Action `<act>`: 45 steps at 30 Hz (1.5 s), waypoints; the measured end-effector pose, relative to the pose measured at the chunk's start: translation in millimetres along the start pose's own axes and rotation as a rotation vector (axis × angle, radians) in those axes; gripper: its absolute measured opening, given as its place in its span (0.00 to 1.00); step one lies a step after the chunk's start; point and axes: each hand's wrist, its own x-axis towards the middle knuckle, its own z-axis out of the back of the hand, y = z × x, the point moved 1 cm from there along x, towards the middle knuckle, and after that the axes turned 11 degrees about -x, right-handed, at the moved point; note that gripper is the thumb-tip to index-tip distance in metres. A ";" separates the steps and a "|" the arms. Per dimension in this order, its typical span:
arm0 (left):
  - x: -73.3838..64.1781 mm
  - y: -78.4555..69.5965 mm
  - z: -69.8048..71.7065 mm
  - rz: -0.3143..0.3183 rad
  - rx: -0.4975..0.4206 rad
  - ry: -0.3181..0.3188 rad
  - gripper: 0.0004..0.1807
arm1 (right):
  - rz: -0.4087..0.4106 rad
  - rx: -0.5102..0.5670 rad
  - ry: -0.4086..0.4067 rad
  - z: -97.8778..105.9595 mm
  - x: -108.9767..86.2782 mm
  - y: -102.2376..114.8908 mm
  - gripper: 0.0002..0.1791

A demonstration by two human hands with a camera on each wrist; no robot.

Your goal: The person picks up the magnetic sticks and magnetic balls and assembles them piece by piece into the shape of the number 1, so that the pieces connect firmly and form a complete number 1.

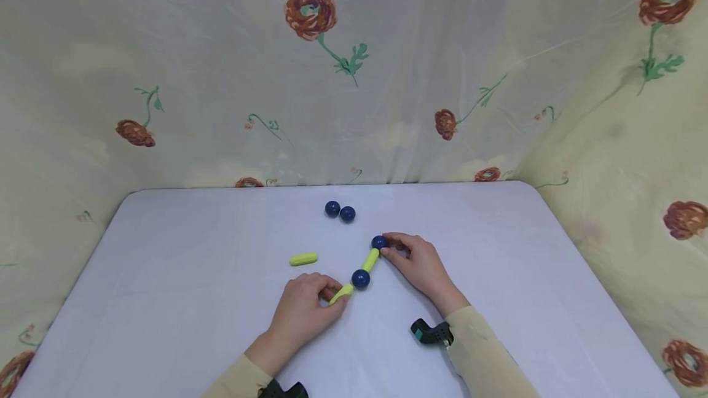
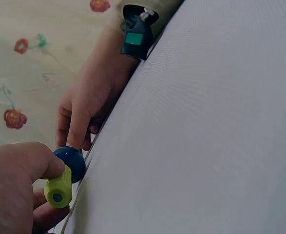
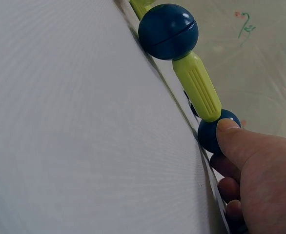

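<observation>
Head view: hands (image 1: pixel 301 312) (image 1: pixel 418 263) gripping rod-ball chain (image 1: pixel 361 277).

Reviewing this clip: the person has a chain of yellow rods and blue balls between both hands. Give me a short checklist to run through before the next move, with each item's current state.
1. Left hand grips the near yellow rod: ok, thumb and fingers pinch it in the left wrist view.
2. Right hand holds the far blue ball: ok, thumb presses on it.
3. Chain joined, rod to middle ball to second rod to far ball: looks ok; the joints appear touching.
4. Spare rod within reach: ok, lying loose left of the chain.
5. Two spare balls available: ok, side by side farther back.
6. Chain flat on the table: cannot tell.
</observation>
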 end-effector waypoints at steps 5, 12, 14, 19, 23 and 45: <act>-0.1 -2.7 -2.5 0.014 0.016 0.018 0.09 | -0.004 0.000 0.002 0.9 -1.3 0.0 0.20; 1.2 -5.3 -4.5 0.041 0.037 0.014 0.10 | -0.001 0.000 0.000 -0.1 0.0 -0.3 0.20; 1.8 -6.1 -5.1 0.051 0.045 0.016 0.10 | 0.000 -0.003 0.000 -0.5 0.2 -0.1 0.20; 3.0 -7.2 -5.8 0.066 0.058 0.012 0.10 | -0.003 -0.007 -0.004 -1.3 0.4 0.2 0.20; 3.1 -7.8 -5.6 0.071 0.059 0.006 0.10 | -0.006 -0.006 -0.006 -1.5 0.2 0.1 0.20; 2.4 -8.1 -6.8 0.083 0.084 -0.022 0.10 | -0.026 0.008 0.000 -0.9 -1.0 -0.6 0.20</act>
